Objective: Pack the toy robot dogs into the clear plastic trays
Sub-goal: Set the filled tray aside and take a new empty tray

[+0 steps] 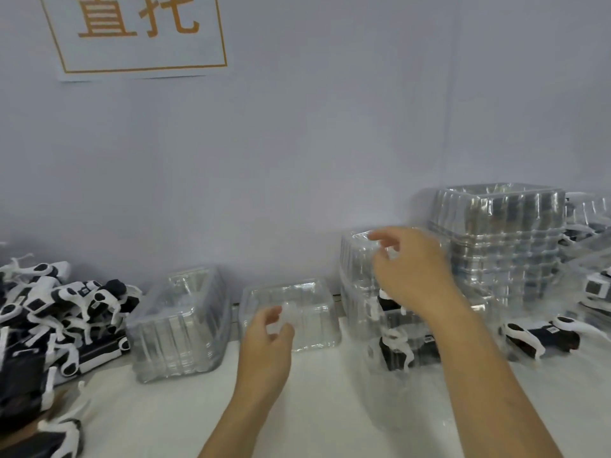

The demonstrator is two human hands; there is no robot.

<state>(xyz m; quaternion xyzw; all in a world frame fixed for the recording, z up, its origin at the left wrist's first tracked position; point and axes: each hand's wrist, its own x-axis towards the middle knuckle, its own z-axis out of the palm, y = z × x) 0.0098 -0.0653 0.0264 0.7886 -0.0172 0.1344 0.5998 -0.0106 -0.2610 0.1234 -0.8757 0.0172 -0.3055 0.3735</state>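
The biggest thing left for me was the heap of black-and-white plastic toy robot dogs (59,312) piled loose at the far left of the white tabletop (330,408), none of them in a tray; I judged that to be most of the job still waiting. At the far right stood the tall stack of nested clear plastic trays (499,246), with what looked like packed trays behind and beside it, though the blur there kept me from counting them. Left of centre sat a shorter stack of empty clear ribbed trays (180,325), tipped a little, well apart from the dogs.

Nearer the middle was a single empty clear tray (297,312), and my left hand (267,338) sat just at its near edge, fingers loosely curled and holding nothing that I could make out. To its right a clear tray with a black-and-white dog inside (396,348) lay on the table, so at least one was done. One more loose dog (542,338) lay on its side beyond my right forearm.

My right hand (410,266) was raised by the small upright clear trays (358,259), fingers spread and relaxed, gripping nothing.
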